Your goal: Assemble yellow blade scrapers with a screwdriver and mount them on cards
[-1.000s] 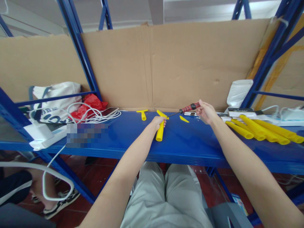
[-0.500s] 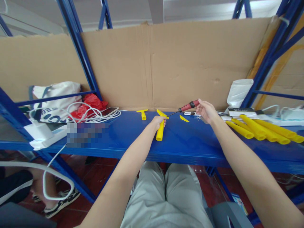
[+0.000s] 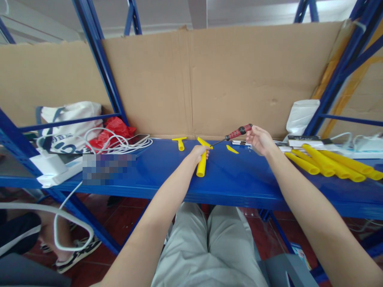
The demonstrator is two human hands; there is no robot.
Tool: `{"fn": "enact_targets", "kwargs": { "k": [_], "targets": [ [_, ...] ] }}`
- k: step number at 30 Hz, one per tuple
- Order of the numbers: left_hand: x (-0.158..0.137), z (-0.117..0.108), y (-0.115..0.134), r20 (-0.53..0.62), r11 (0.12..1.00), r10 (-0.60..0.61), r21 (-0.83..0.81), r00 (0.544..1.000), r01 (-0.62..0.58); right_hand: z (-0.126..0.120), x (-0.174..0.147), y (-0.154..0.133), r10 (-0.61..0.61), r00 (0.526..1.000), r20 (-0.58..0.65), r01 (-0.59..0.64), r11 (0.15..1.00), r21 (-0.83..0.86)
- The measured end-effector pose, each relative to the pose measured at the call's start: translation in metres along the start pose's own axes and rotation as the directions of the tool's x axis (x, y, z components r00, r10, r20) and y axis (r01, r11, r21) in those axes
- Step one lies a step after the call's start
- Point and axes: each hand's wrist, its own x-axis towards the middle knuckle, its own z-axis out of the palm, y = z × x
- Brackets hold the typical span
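My left hand (image 3: 201,152) is closed around a yellow T-shaped piece (image 3: 201,167) with a hollow round handle, its open end towards me on the blue shelf. My right hand (image 3: 259,139) grips the butt end of a red and black screwdriver (image 3: 238,132) with the fingertips. The screwdriver slants down to the left, and its shaft reaches the crossbar beside my left fingers; the very tip is hidden. A small flat yellow blade-like piece (image 3: 232,149) lies between the hands. Behind my left hand stands another yellow T-shaped piece (image 3: 180,144).
Several yellow tubes (image 3: 329,161) lie at the right, near a white pouch (image 3: 302,115). White cables (image 3: 128,147), a power strip (image 3: 64,171), a red plastic bag (image 3: 115,131) and a white cloth bag (image 3: 80,115) fill the left. Cardboard (image 3: 239,79) closes off the back.
The screwdriver's handle has turned slightly in my right fingers. My left hand and the yellow piece have stayed in place.
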Motion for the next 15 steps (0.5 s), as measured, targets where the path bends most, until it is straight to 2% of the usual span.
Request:
{"fn": "enact_targets", "kwargs": {
  "k": [3, 6, 11, 15],
  "targets": [
    [0.0005, -0.0004, -0.0004, 0.001, 1.000, 0.008, 0.006, 1.000, -0.008, -0.0009, 0.0003, 0.0008, -0.026, 0.999, 0.031, 0.027, 0.999, -0.021],
    [0.0012, -0.0007, -0.0010, 0.010, 1.000, 0.019, 0.008, 1.000, -0.019, -0.0014, 0.0014, 0.0012, -0.039, 0.999, 0.013, 0.040, 0.999, -0.016],
    [0.0029, -0.0003, -0.0021, 0.004, 1.000, 0.011, 0.017, 1.000, -0.011, -0.0004, 0.0025, 0.0016, 0.015, 0.998, -0.056, -0.015, 1.000, 0.007],
    [0.0036, 0.0009, -0.0020, -0.022, 1.000, -0.011, 0.025, 1.000, 0.012, 0.0006, 0.0011, 0.0024, 0.015, 1.000, -0.026, -0.015, 1.000, -0.002]
  ]
}}
